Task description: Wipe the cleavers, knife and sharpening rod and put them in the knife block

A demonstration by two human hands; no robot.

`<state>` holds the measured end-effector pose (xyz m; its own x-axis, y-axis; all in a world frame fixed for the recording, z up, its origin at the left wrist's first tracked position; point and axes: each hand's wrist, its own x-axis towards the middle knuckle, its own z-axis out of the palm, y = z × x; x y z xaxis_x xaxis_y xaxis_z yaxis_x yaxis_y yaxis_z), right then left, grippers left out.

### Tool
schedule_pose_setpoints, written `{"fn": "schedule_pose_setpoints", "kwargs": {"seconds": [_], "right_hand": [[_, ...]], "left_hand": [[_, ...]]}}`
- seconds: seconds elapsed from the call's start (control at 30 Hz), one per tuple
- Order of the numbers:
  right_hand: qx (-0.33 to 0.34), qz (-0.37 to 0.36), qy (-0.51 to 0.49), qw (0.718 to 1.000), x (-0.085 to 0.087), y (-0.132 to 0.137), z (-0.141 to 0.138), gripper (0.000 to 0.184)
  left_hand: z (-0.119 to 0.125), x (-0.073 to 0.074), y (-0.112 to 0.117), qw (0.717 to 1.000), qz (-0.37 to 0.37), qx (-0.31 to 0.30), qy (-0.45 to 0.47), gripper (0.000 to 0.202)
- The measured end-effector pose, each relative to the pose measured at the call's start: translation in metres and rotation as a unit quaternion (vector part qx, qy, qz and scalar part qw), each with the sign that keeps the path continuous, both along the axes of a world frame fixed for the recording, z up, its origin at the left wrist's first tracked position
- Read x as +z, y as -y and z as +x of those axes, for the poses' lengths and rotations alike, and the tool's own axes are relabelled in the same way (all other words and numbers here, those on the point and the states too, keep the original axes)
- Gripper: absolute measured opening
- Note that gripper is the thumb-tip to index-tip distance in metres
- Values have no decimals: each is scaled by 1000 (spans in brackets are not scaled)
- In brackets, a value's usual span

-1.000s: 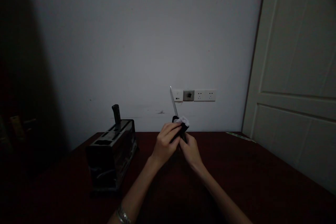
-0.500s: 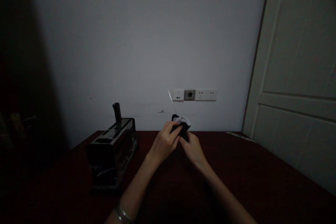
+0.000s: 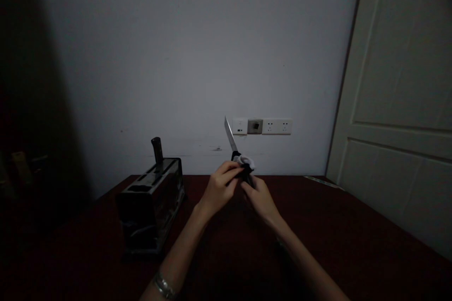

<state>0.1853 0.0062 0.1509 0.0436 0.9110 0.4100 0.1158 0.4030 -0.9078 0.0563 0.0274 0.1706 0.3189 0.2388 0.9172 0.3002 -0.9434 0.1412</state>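
A knife [image 3: 230, 135] with a thin, shiny blade points up and slightly left in front of the wall. My right hand [image 3: 258, 197] is closed around its black handle, low down. With my left hand [image 3: 222, 184] I pinch a black and white cloth [image 3: 246, 161] against the knife near the base of the blade. The cloth is bunched up and hides part of the handle. A bracelet circles my left wrist. The two hands are close together above the table, left fingertips touching the cloth.
A black knife block [image 3: 150, 209] stands on the dark red table [image 3: 226, 254] to the left, with one black-handled knife [image 3: 157, 150] upright in it. White sockets [image 3: 277, 126] are set in the wall behind. A pale panelled door [image 3: 399, 103] is at the right.
The knife has turned so that more of its blade's flat side shows. My left hand and the cloth have shifted slightly. The knife block stays put.
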Motion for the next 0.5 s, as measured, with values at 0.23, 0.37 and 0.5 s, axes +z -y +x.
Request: {"fn": "schedule_pose_setpoints", "kwargs": {"seconds": [0.23,0.37,0.5], "right_hand": [[179,-74,-176,965,9,5,1,14],[206,-65,-196,957,6,2,7,17],[243,-71,-211,944,-1,-1,8,15]], "left_hand": [[-5,11,4,945,-158,115,261,20],[1,7,7,974,-96,71,190,18],[10,-2,6,994,-17,1,106,19]]}}
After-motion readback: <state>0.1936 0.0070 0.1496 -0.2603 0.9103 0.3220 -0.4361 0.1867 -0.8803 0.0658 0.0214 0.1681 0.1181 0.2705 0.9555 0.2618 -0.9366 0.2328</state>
